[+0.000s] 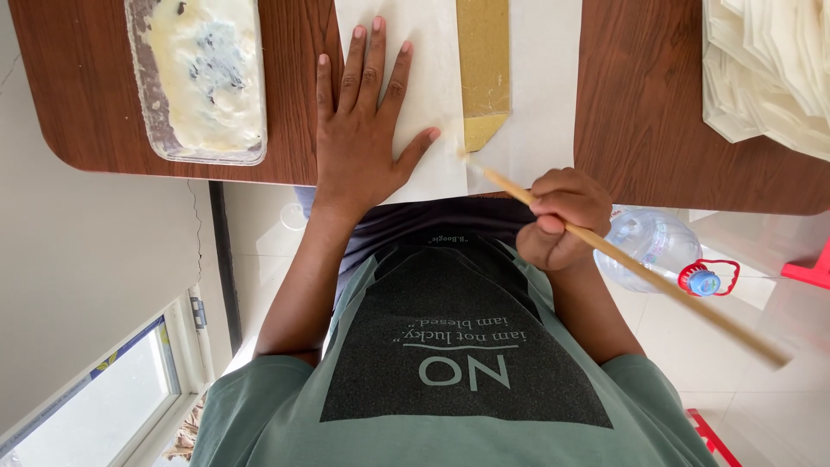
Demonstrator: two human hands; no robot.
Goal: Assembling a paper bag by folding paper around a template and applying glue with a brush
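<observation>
**Wooden stick meeting gold strip on white paper**

Brown wood-grain laminate is forming the top of the table, and a large white sheet of paper is lying across its middle, reaching to the near edge. A long gold-coloured strip with a pointed end is lying on that sheet, its point aimed toward the person.

The left hand is pressing flat on the white paper just beside the gold strip, palm down, with the fingers stretched straight and slightly fanned and the thumb spread out toward the strip's point. It is gripping nothing.

The right hand is hovering at the table's near edge with its fingers curled shut around a long, thin, pale wooden stick. The stick is slanting across the view; its far tip is sitting just beside the pointed end of the strip, close to the left thumb, and whether it is touching the paper cannot be told. Its other end is blurring out over the floor.

A clear rectangular plastic tray smeared with whitish paste is resting on the table well apart from the left hand. A stack of folded white papers is sitting at the opposite corner. A clear plastic water bottle with a blue cap is standing on the tiled floor below the stick.
</observation>
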